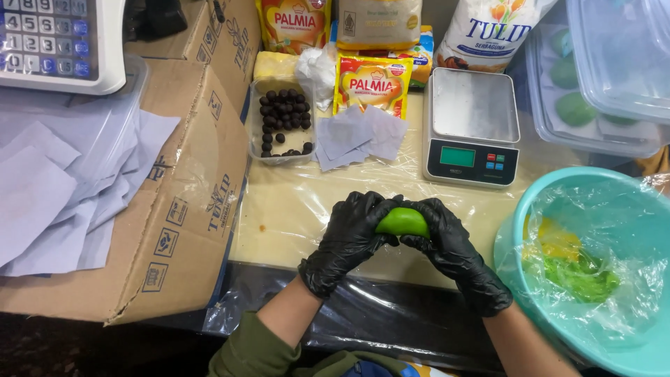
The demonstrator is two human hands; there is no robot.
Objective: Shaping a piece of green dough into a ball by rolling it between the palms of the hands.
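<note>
1. My left hand [347,241] and right hand [447,244], both in black gloves, were cupped together just below the middle of the frame, fingers curled tight around a green dough ball [403,222] pressed between them; only its top showed.
2. I judged this ball to be mid-shaping: it looked smooth and rounded, but it was not yet set down anywhere.
3. At lower right, the teal bowl [558,192], lined with clear plastic, held a small remainder of green dough [581,278], so more seemed left to portion.
4. Above my hands, the digital kitchen scale [471,126] stood with nothing on its plate.
5. Up and to the left, a clear tub of dark round balls [283,119] sat beside a few pale paper squares [356,136].
6. In the upper right corner, clear lidded containers [593,91] already held several green pieces, which I took for finished ones.
</note>
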